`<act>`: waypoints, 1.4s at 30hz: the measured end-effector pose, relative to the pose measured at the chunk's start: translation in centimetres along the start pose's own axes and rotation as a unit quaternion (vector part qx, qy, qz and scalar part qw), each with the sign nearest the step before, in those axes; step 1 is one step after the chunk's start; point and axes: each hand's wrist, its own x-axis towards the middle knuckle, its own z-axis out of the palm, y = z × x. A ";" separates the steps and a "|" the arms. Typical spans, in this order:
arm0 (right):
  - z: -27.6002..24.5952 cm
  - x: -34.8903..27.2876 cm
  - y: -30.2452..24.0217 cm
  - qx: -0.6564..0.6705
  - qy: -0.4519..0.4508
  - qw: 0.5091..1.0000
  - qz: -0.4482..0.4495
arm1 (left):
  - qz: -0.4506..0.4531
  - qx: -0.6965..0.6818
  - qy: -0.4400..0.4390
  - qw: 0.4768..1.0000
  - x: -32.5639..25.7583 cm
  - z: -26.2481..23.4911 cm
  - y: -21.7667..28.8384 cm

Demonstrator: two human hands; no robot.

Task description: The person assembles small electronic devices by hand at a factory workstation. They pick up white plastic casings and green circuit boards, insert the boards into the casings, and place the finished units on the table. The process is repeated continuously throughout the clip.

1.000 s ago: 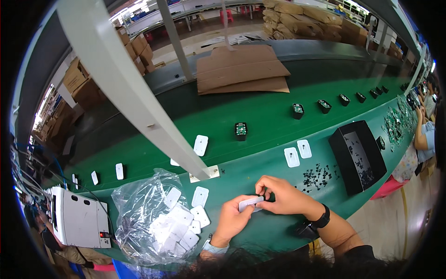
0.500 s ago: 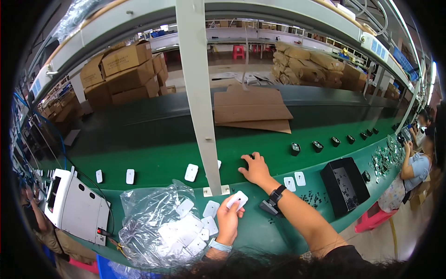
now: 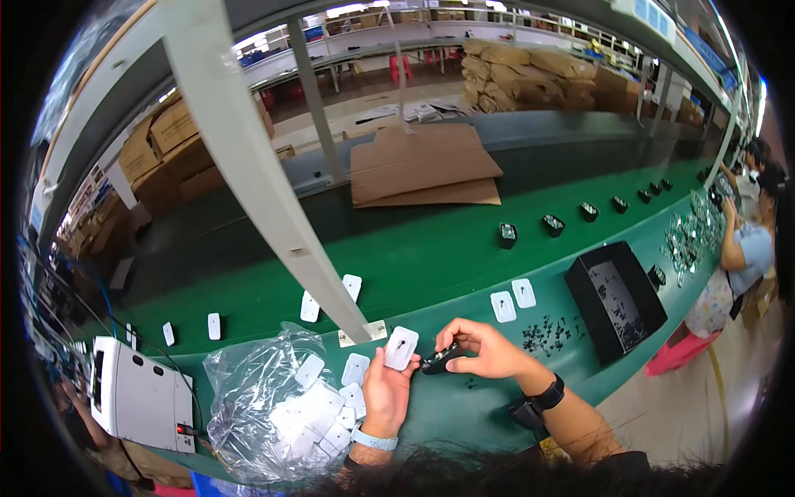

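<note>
My left hand point(image 3: 383, 403) grips a white rounded plastic cover point(image 3: 401, 348) with a small dark part at its middle. Close beside it, my right hand point(image 3: 490, 352) pinches a small black housing point(image 3: 440, 359) that has a circuit board in it. The housing is tilted toward the cover, and whether the two touch I cannot tell. To the left of my left hand, several similar white covers point(image 3: 310, 418) lie on a clear plastic bag point(image 3: 222, 414). Two more covers point(image 3: 503, 306) rest beyond my right hand, near scattered small black parts point(image 3: 546, 335).
Several black housings point(image 3: 553, 224) stand along the green conveyor belt point(image 3: 431, 257). A pale post point(image 3: 273, 190) rises from the bench. On the right are a black box point(image 3: 600, 335), loose circuit boards point(image 3: 691, 240) and a co-worker point(image 3: 741, 240). A white machine point(image 3: 141, 398) occupies the left.
My right hand has drawn back from the belt to my left hand, now holding a black housing. The cover in my left hand has turned more upright. The whole view has shifted and tilted.
</note>
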 end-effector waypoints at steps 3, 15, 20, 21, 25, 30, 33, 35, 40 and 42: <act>-0.4 -0.2 1.4 -0.007 0.012 0.998 -0.057 | 0.008 0.012 -0.020 1.000 -0.4 0.1 -0.3; -0.5 -1.0 1.5 0.071 0.104 0.992 -0.030 | 0.022 0.068 -0.021 0.997 -1.5 1.5 -0.2; 0.0 -1.1 1.1 0.008 0.116 0.993 -0.028 | 0.015 0.099 -0.027 0.995 -1.9 0.9 -1.1; 0.0 -1.0 1.1 -0.011 0.127 0.991 -0.048 | 0.014 0.109 -0.033 0.993 -1.9 0.7 -1.2; 0.1 -0.9 0.8 -0.016 0.126 0.990 -0.057 | 0.024 0.165 -0.033 0.985 -2.3 0.9 -1.6; 0.2 -1.0 1.3 -0.012 0.140 0.988 -0.068 | 0.016 0.197 -0.039 0.980 -2.4 1.3 -1.4; 0.2 -1.1 0.6 -0.043 0.119 0.991 -0.041 | 0.032 0.224 -0.037 0.973 -2.3 0.6 -1.5; 0.4 -1.1 0.8 -0.042 0.119 0.991 -0.051 | 0.058 0.240 -0.056 0.967 -2.2 0.1 -1.6; 1.2 -0.9 1.6 -0.005 0.151 0.987 -0.059 | 0.116 0.306 -0.066 0.943 -2.1 1.5 -1.1; 1.8 -0.8 1.9 -0.020 0.170 0.984 -0.057 | 0.156 0.387 -0.045 0.908 -2.2 2.0 -1.1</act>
